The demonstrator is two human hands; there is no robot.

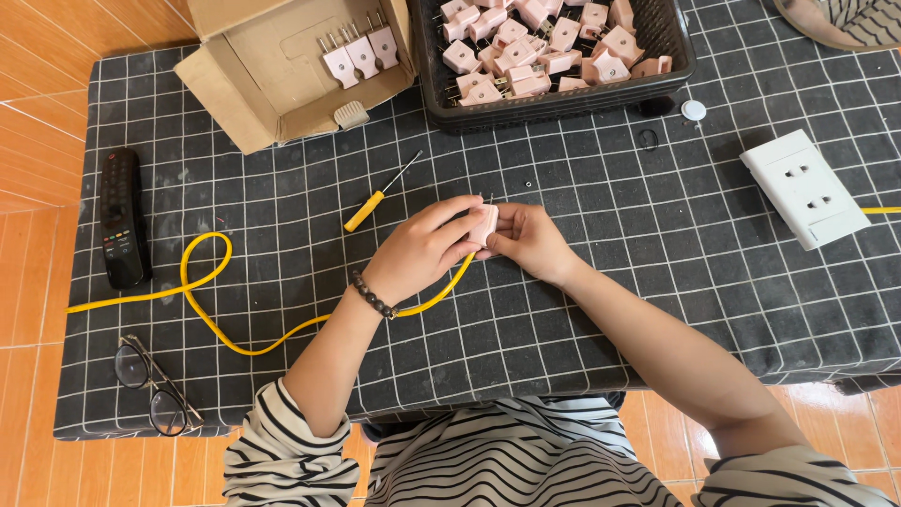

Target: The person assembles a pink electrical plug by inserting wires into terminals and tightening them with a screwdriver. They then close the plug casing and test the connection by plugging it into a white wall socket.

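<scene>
Holding one pink plug at mat centre: left hand and right hand both pinch it, fingers pressed on its sides. Step judged: fitting plug to yellow cable, which trails toward 8 o'clock. Long axis near upright, prongs at 12 o'clock. Next move likely calls for the screwdriver, lying at 10 o'clock. Basket at 12 o'clock.
</scene>
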